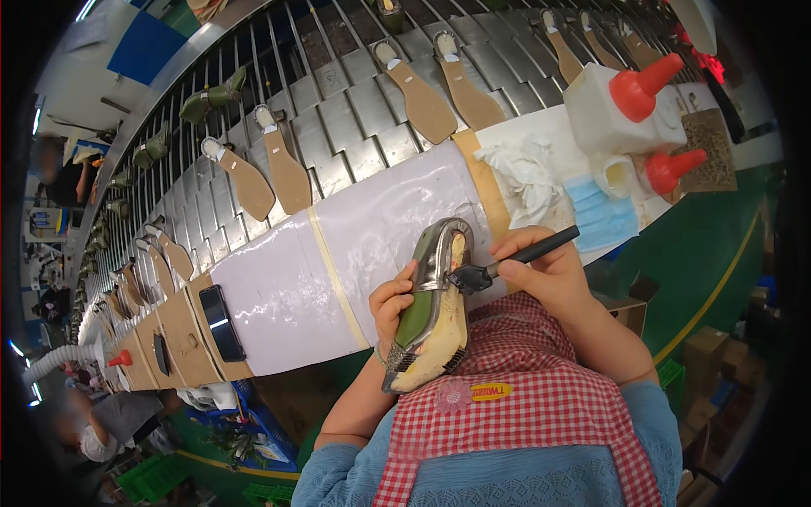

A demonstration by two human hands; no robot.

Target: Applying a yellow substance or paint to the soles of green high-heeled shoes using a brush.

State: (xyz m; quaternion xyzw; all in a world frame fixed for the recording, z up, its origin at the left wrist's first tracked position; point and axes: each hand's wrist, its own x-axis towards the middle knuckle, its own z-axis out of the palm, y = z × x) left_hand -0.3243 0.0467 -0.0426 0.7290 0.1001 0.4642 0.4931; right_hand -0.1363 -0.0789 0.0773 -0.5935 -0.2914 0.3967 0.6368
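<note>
My left hand (393,306) is closed round the side of a shoe upper on a green last (416,314), tilted so its pale, cream-coated underside faces right. A silvery strip runs over the upper part of the shoe. In my right hand (547,269) is a black-handled brush (541,247), gripped between thumb and fingers. Its dark, wide head rests against the inner edge of the shoe's underside near the middle. The hand hides part of the handle. Both hands work just above the near edge of the white-covered work surface (397,220).
A slatted metal conveyor (338,110) beyond carries tan soles (418,97) and green lasts (211,100). White bottles with red nozzles (635,89), crumpled tissue (528,173) and a blue mask (598,209) lie right. A phone (221,323) lies left. Other people are at far left.
</note>
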